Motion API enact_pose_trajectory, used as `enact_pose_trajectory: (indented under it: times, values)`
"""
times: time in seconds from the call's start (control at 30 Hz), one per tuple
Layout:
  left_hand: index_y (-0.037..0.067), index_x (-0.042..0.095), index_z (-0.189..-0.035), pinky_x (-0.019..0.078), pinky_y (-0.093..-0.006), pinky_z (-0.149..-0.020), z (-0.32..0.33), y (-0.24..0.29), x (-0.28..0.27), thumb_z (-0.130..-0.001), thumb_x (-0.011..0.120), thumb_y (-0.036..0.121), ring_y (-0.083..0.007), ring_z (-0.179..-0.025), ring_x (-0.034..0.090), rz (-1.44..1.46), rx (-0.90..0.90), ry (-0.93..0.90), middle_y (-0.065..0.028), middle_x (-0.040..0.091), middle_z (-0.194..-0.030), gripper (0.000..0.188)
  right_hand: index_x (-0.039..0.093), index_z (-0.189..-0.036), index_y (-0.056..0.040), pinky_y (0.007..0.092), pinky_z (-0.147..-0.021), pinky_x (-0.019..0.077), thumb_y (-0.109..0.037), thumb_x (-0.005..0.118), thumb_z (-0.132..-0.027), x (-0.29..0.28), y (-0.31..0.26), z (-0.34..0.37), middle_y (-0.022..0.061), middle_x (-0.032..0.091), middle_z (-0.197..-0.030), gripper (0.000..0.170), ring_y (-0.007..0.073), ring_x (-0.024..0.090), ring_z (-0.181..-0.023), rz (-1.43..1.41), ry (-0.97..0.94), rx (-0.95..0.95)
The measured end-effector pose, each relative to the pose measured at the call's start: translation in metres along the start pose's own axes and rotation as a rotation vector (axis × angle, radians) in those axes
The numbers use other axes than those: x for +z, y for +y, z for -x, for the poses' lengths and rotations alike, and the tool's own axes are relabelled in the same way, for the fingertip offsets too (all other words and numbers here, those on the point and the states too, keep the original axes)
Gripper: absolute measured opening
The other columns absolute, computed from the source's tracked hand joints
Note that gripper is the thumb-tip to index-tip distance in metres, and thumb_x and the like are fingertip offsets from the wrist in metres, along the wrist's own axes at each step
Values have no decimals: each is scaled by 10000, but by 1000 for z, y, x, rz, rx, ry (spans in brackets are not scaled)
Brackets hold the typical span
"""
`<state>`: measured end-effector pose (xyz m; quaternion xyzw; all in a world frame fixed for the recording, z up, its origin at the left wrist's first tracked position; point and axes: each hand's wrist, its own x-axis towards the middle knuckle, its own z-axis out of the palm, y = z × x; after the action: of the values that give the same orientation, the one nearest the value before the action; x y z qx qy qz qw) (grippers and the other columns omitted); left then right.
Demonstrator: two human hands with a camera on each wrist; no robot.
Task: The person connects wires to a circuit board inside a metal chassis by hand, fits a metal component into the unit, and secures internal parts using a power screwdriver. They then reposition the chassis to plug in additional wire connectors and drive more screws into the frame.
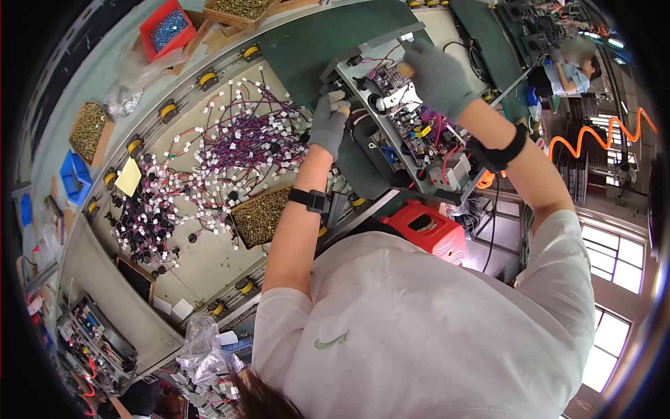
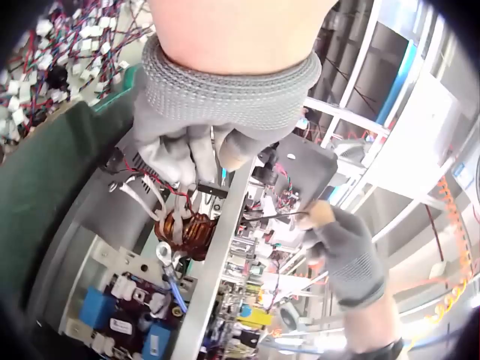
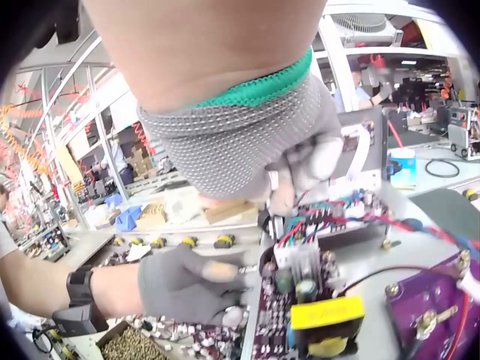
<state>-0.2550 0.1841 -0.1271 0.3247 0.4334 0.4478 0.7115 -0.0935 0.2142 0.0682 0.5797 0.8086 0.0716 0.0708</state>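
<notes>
Works over an open metal case [image 2: 215, 262], lying ahead of the body with a heap of cables [image 1: 244, 140] to its left. Pinches a thin dark wire [image 2: 277, 217] in the right hand [image 1: 436, 78], with thumb and finger clamped together on it, above the case's boards [image 3: 274, 322]. Has the left hand [image 1: 328, 124] at the case's left side, with fingers bent down near a copper coil [image 2: 201, 238]; cannot tell whether clamped on anything. Wears grey gloves. Has a tray of brass pieces [image 1: 259, 218] beside the left forearm.
</notes>
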Motion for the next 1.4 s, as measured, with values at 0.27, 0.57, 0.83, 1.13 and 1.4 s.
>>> enact_pose_trajectory:
  times: [0.27,0.57,0.83,1.13,1.4]
  values:
    - [154,577,-1052,461,-379,-755,15,43,32,-694,663,88,-304,-844,562,-845,658,-226,-92,552,-957,374,566,-951,-91,400,-705,489,-118,554,-777,-37,13,35,80,531,-987,177,291,585,-867,-3,-32,104]
    - [99,516,-936,448,-436,-719,5,45,40,-731,628,55,-351,-863,559,-938,636,-259,-111,559,-952,238,557,-941,-67,410,-684,455,-99,527,-765,-25,31,51,122,553,-920,181,338,568,-818,-130,-4,130]
    - [70,538,-927,466,-398,-766,15,67,57,-681,499,-69,-338,-868,560,-931,856,-333,-138,573,-937,286,567,-951,-85,417,-687,446,-57,506,-759,-30,32,38,122,545,-902,204,337,560,-815,-350,72,-32]
    - [-2,565,-1037,458,-198,-541,34,-5,32,-869,495,-22,-79,-620,514,184,-2,170,-34,547,-827,182,644,-821,-145,367,-738,490,-102,596,-725,-7,66,25,57,541,-944,116,248,571,-895,84,-174,-35]
    - [-5,516,-1118,504,-240,-546,47,11,37,-813,444,-89,-155,-673,592,210,-421,-49,-81,580,-881,324,654,-841,-98,409,-726,497,-169,565,-785,14,67,35,92,642,-903,127,291,628,-844,72,-335,48]
